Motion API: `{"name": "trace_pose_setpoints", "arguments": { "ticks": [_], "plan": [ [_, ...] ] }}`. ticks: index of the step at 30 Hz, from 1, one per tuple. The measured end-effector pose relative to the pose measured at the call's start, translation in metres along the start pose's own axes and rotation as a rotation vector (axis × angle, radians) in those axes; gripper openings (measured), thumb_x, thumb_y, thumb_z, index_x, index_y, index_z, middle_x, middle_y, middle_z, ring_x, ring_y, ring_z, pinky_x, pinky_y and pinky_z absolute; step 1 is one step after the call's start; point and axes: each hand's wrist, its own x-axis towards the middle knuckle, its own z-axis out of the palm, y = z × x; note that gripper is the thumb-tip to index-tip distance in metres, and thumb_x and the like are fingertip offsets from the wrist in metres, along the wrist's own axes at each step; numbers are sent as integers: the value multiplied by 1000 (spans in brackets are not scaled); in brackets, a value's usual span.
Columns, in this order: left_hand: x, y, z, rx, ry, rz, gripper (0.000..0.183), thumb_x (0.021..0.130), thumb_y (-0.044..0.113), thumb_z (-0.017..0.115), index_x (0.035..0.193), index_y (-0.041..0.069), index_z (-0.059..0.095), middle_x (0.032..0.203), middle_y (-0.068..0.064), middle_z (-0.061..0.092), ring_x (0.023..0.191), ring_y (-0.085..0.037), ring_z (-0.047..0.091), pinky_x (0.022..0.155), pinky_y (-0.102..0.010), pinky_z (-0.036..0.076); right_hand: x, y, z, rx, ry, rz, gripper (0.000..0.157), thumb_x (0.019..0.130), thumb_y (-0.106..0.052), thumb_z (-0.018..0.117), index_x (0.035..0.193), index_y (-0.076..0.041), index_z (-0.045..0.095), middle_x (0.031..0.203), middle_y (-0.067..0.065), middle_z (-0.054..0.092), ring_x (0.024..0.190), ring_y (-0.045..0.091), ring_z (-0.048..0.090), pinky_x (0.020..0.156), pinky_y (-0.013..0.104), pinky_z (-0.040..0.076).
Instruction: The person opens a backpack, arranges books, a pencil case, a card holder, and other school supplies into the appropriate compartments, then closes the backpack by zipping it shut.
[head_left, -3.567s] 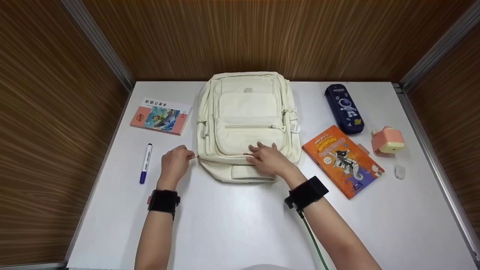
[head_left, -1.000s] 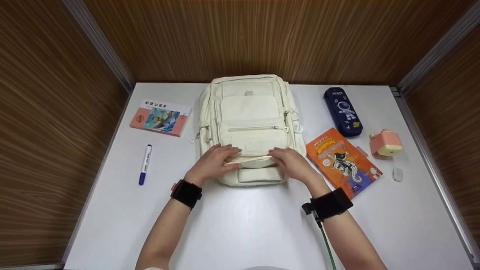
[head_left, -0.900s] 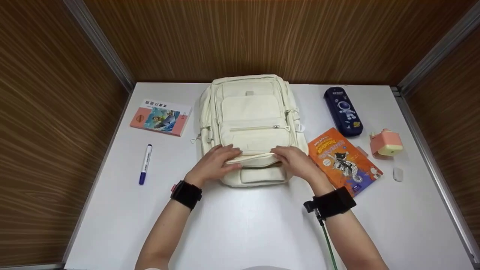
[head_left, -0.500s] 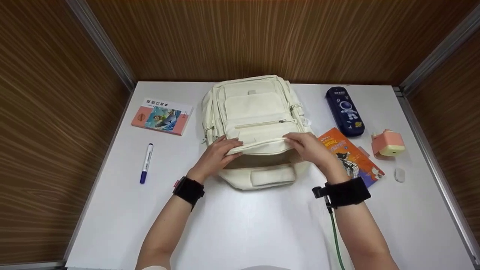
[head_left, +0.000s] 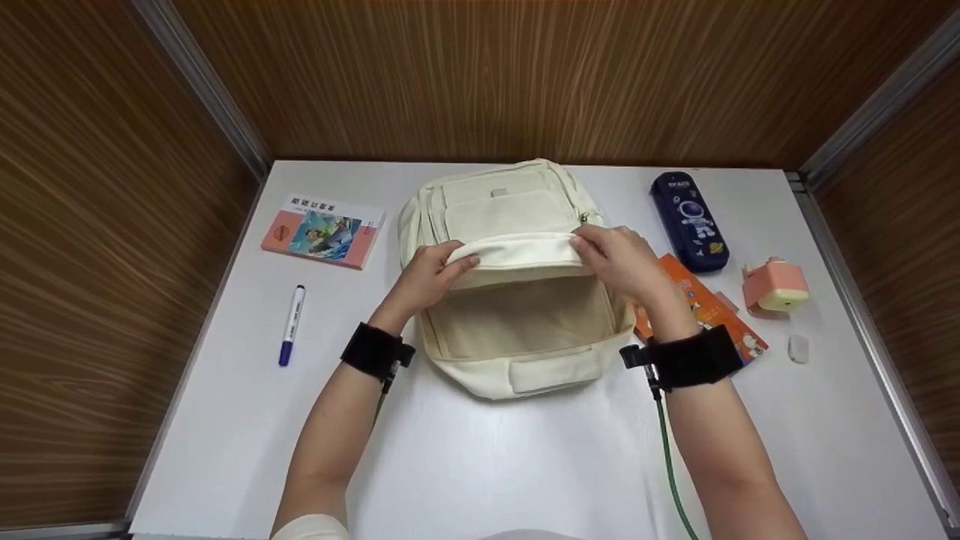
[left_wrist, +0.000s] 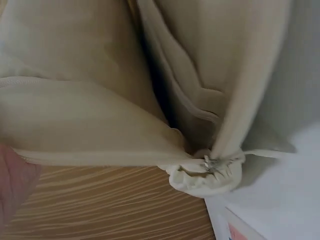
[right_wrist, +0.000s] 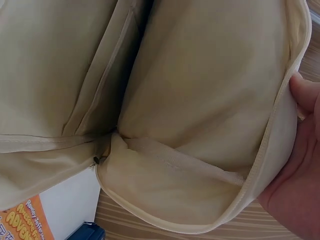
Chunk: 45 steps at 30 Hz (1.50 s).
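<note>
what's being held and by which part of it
The cream fabric backpack, by the rim of its raised front panel: left hand gripping one side, right hand the other.

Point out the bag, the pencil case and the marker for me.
Bag (head_left: 517, 253): head view, on the raised front edge of its open mouth.
Pencil case (head_left: 693, 220): head view, on the astronaut printed on its top.
Marker (head_left: 293, 322): head view, on its white barrel.

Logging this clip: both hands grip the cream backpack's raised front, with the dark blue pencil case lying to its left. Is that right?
Not quite: the pencil case lies to the right of the backpack, as the head view shows. The left hand and right hand do grip its raised front.
</note>
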Motion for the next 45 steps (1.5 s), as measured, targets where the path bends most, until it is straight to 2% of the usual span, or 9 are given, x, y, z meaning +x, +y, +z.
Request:
{"name": "trace_pose_setpoints", "arguments": {
  "ticks": [6,11,16,19,24,30,36,41,45],
  "plan": [
    [16,-2,-6,-117,88,-188,26,98,24,63,82,4,65,65,5,46,63,-12,42,62,-27,36,5,2,0,26,112,32,32,97,-38,61,109,-10,70,89,11,69,83,31,63,74,51,45],
    [22,-10,-9,-240,133,-263,25,98,21,62,83,2,68,63,5,51,60,-9,45,61,-25,39,7,19,1,170,126,115,40,94,-37,66,119,-6,67,114,17,68,104,33,62,90,49,44],
    [22,-18,-10,-427,97,-312,25,99,20,60,81,4,69,65,2,58,59,-8,52,58,-23,43,8,39,9,388,109,132,32,95,-26,66,110,3,67,94,15,66,77,19,59,68,27,48],
    [20,-21,-10,-485,80,-336,26,100,20,59,82,4,68,66,0,60,59,-9,54,57,-23,44,12,42,15,399,124,124,27,96,-25,65,98,3,66,80,9,59,68,16,52,59,24,43],
    [19,-20,-10,-473,94,-308,26,99,21,60,84,2,68,65,2,55,61,-10,51,59,-24,41,25,43,25,265,159,162,32,97,-34,63,92,-3,60,75,7,54,69,22,50,62,33,38],
    [11,-24,-6,-424,97,-293,18,97,18,65,90,2,65,72,1,55,69,-11,50,66,-25,40,40,46,35,128,86,254,37,97,-46,57,94,-10,56,81,11,57,77,31,52,68,43,37],
    [1,-34,-1,-334,33,-270,36,96,17,65,126,-1,59,106,-10,66,92,-16,60,82,-28,47,51,52,43,130,19,317,37,99,-43,55,90,-7,53,83,15,56,82,35,53,73,48,40],
    [-1,-40,5,-257,65,-249,36,97,18,64,125,-3,59,115,-14,65,103,-20,60,91,-33,45,53,52,48,136,-37,365,39,100,-43,54,100,-4,58,100,21,63,97,40,58,83,54,42],
    [2,-40,7,-150,111,-285,34,98,20,62,123,-4,60,115,-15,65,105,-24,60,95,-36,44,51,54,52,191,-41,384,43,100,-44,54,105,-1,60,104,22,63,100,38,58,88,52,42]
  ]
}}
